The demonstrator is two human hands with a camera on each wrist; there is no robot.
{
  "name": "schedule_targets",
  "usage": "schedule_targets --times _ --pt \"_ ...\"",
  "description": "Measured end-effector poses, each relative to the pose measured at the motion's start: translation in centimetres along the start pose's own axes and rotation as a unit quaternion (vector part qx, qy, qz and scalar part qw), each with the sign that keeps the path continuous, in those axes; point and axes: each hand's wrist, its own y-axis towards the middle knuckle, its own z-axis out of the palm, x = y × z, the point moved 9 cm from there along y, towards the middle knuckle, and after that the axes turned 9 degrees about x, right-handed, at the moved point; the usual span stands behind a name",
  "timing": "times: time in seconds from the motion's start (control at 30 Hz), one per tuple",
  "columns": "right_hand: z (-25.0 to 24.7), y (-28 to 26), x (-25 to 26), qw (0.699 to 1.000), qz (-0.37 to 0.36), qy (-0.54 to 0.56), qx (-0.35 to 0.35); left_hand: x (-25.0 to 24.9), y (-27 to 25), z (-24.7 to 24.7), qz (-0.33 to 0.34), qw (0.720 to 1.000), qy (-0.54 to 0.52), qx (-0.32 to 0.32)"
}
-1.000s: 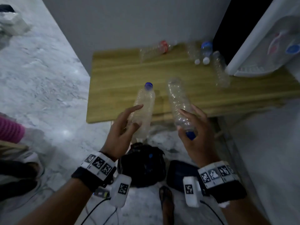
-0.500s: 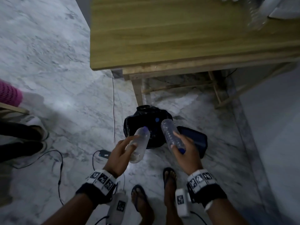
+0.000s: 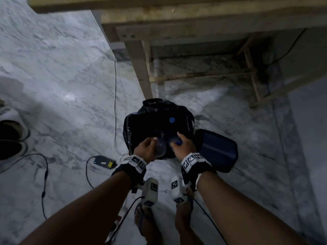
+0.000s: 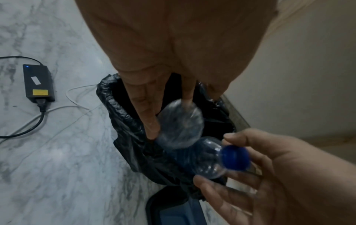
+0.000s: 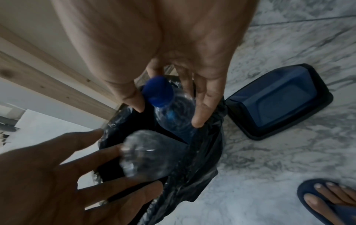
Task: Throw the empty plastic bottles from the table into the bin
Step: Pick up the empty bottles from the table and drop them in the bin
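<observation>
Both hands over bin (image 3: pixel 157 121). L hand (image 3: pixel 145 151) fingers spread, clear bottle (image 4: pixel 180 124) slipping free; R hand (image 3: pixel 184 147) fingers loose round capped bottle (image 5: pixel 169 112). Risk: bottles collide at the mouth, one bounces onto floor.

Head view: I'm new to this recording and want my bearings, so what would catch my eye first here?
Two clear plastic bottles over the black-lined bin on the marble floor: the left hand at the base-up bottle, the right hand around the blue-capped bottle, fingers spread on both. The bin's blue lid lies on the floor to its right, and the wooden table stands just beyond.
</observation>
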Motion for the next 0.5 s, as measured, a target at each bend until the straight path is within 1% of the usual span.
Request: schedule_targets --times 0.13,0.2,0.37,0.5 --pt "0.2 1.1 -1.1 1.000 0.010 -0.013 0.003 0.6 1.3 0.7 -0.001 0.998 0.055 -0.004" --pt "-0.2 0.4 -1.2 1.000 0.010 -0.013 0.000 0.9 1.1 0.7 -0.001 0.998 0.055 -0.006" --pt "-2.5 -4.1 -0.4 1.000 -0.014 -0.004 -0.018 0.5 -1.7 0.4 0.022 0.999 0.039 0.011" --pt "-5.0 -8.6 1.2 0.998 -0.042 0.006 -0.036 -2.3 -6.1 -0.5 0.048 0.998 0.033 0.018"
